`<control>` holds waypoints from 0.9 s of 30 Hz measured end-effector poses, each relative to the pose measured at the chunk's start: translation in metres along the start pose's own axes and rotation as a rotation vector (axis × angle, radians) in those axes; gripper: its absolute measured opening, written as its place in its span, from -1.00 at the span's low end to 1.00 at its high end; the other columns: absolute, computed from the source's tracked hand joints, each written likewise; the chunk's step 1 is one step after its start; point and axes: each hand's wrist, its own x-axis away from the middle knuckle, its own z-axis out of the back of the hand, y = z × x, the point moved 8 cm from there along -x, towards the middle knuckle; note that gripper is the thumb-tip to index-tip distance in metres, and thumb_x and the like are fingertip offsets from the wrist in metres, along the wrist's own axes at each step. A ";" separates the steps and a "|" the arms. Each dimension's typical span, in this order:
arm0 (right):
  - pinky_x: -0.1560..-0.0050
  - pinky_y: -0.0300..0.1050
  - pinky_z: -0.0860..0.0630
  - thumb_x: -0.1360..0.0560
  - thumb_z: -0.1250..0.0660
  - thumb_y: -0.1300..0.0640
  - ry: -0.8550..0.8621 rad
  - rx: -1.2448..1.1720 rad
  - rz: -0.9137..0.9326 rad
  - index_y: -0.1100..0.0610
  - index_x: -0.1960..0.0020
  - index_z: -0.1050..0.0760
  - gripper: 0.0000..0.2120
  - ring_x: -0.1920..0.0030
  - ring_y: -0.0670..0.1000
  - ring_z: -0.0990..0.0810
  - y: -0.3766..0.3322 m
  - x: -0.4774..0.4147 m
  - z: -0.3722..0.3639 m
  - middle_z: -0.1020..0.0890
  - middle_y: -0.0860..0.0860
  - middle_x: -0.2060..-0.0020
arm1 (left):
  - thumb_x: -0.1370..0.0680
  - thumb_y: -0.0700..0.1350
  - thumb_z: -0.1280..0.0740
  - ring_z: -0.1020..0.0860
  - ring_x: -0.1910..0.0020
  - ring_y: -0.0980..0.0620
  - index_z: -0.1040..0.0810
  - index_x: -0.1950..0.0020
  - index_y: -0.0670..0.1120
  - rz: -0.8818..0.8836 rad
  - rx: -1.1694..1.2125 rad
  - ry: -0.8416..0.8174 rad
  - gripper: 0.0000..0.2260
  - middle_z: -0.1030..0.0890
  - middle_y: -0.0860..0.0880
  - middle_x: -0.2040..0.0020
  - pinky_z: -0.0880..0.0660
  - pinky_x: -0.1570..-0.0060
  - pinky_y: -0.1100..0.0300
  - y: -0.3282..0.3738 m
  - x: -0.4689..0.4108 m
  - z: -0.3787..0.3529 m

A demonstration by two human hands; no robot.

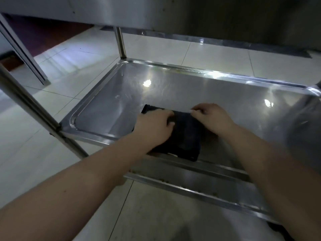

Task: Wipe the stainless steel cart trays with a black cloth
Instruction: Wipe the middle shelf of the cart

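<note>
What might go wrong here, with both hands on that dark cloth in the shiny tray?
1. The black cloth is folded small under the left hand and right hand, so passes may miss much of the tray.
2. The cloth lies at the tray's near rim and might slip over it.
3. The upper shelf hangs low overhead; rising carelessly might mean a bump.

no readable text — no labels, no signs

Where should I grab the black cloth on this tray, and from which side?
Take the black cloth by its far edge, reaching over from the near side, where the right hand pinches it. It lies flat on the tray, so only an edge lets fingers curl under.
</note>
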 end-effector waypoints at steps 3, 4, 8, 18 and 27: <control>-0.26 0.02 -0.32 -0.58 -0.28 -0.07 -0.044 0.170 -0.019 0.10 -0.18 -0.53 -0.70 -0.14 0.09 -0.50 -0.014 0.014 -0.024 -0.57 0.05 -0.11 | -0.65 0.00 -0.17 -0.37 -0.34 -0.13 -0.48 -0.37 0.08 -0.009 -0.121 0.115 -0.70 -0.48 -0.02 -0.33 -0.33 -0.30 -0.09 -0.014 -0.020 0.012; -0.36 0.12 -0.25 -0.58 -0.27 -0.06 -0.012 0.176 -0.067 0.10 -0.19 -0.50 -0.70 -0.18 0.13 -0.49 -0.015 0.018 -0.027 -0.56 0.08 -0.14 | -0.66 0.00 -0.14 -0.29 -0.41 -0.13 -0.44 -0.41 0.06 -0.022 -0.150 0.065 -0.68 -0.41 -0.01 -0.41 -0.26 -0.34 -0.12 -0.016 -0.024 0.004; -0.38 0.19 -0.26 -0.58 -0.30 0.02 0.103 0.082 -0.144 0.11 -0.16 -0.47 -0.78 -0.17 0.14 -0.50 -0.021 0.027 -0.027 -0.56 0.09 -0.12 | -0.69 -0.03 -0.07 -0.24 -0.47 -0.04 -0.40 -0.40 0.00 -0.091 -0.079 -0.055 -0.69 -0.41 0.03 -0.42 -0.09 -0.40 -0.31 -0.020 -0.027 -0.018; 0.10 -0.48 -0.32 -0.47 -0.40 0.23 0.363 -0.250 0.162 0.01 0.08 -0.51 -0.85 0.14 -0.26 -0.49 -0.076 0.090 0.039 -0.55 -0.20 0.18 | -0.57 -0.10 -0.34 -0.52 -0.09 -0.14 -0.63 -0.05 -0.09 -0.274 0.020 0.497 -0.87 -0.60 -0.07 -0.01 -0.28 -0.24 -0.03 0.002 0.037 0.074; 0.01 -0.24 -0.47 -0.47 -0.36 0.29 0.375 -0.526 0.296 -0.09 0.04 -0.49 -0.73 0.07 -0.16 -0.56 -0.103 0.184 0.062 -0.58 -0.20 0.13 | -0.61 -0.15 -0.32 -0.56 0.08 -0.15 -0.67 -0.04 -0.16 -0.370 0.012 0.712 -0.85 -0.64 -0.12 0.07 -0.30 -0.10 -0.05 0.040 0.161 0.106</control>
